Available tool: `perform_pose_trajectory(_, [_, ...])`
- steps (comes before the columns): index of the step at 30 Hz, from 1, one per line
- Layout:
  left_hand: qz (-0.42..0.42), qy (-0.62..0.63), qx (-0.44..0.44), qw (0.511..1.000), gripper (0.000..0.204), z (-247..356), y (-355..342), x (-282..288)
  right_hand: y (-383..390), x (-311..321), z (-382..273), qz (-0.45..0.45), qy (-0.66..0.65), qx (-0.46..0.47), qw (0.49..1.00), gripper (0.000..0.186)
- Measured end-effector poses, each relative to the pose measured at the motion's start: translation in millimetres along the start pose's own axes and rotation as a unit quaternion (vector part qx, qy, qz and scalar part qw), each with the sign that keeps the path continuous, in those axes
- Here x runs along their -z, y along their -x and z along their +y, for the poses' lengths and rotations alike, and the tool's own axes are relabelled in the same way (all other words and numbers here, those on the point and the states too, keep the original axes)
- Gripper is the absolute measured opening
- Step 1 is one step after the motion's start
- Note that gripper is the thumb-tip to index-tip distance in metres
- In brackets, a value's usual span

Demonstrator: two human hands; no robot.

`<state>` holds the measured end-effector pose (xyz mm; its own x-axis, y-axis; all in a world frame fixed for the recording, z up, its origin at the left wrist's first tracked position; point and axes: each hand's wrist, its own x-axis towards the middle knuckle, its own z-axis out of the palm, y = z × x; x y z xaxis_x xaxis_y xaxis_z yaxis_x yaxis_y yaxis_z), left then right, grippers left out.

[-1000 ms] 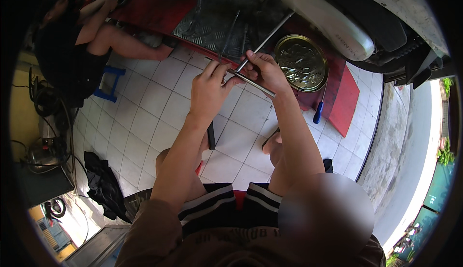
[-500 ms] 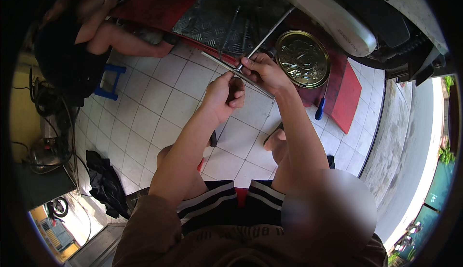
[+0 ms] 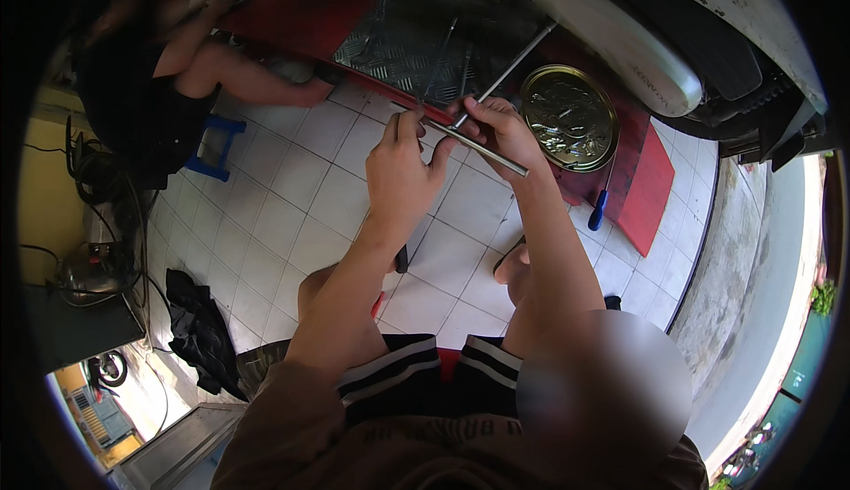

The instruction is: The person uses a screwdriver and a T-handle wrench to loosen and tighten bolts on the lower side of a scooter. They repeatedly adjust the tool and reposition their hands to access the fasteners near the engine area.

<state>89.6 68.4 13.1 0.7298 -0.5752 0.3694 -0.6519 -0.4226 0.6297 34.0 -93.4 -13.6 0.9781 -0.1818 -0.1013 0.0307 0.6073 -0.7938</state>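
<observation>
A steel T-handle wrench (image 3: 501, 156) is in front of me, its long shaft slanting up and away to the right toward a motorcycle. My right hand (image 3: 506, 133) closes round the wrench where shaft and crossbar meet. On the left part of the crossbar, my left hand (image 3: 400, 164) has its fingers curled over the bar, the thumb below near the joint. The far tip of the shaft lies near the silver exhaust cover (image 3: 620, 43), and what it meets there is too dark to make out.
A round golden tray (image 3: 569, 118) with small metal parts sits on the red lift platform (image 3: 649, 198), beside a blue-handled screwdriver (image 3: 598, 211). Long tools lie on the dark tread plate (image 3: 398, 61). At left, another person (image 3: 133, 92) sits by a blue stool (image 3: 215, 146). Black cloth (image 3: 199, 331) lies on the tiles.
My left hand has moved up onto the left part of the crossbar, its fingers now over the bar. The crossbar has turned a little in my right hand. The whole view has shifted slightly.
</observation>
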Motion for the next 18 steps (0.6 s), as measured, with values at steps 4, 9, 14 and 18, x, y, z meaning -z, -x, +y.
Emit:
perform_pose_trajectory(4, [-0.137,0.234,0.173,0.947,0.028,5.1,-2.3,-5.2,0.8,-1.8,1.1,0.03,-0.02,0.002,0.999,0.027])
perform_pose_trajectory(9, [-0.274,0.709,0.409,0.505,0.044,8.1,-3.3,7.4,5.2,-12.4,0.4,0.052,-0.06,-0.018,0.997,0.027])
perform_pose_trajectory(14, [-0.108,0.468,0.254,0.84,0.022,2.1,-2.1,11.2,10.2,0.8,1.8,0.073,-0.059,-0.015,0.995,0.027])
perform_pose_trajectory(18, [0.039,0.112,-0.069,0.991,0.027,7.4,1.8,7.1,15.4,-0.8,-0.1,0.078,-0.08,0.001,0.994,0.029])
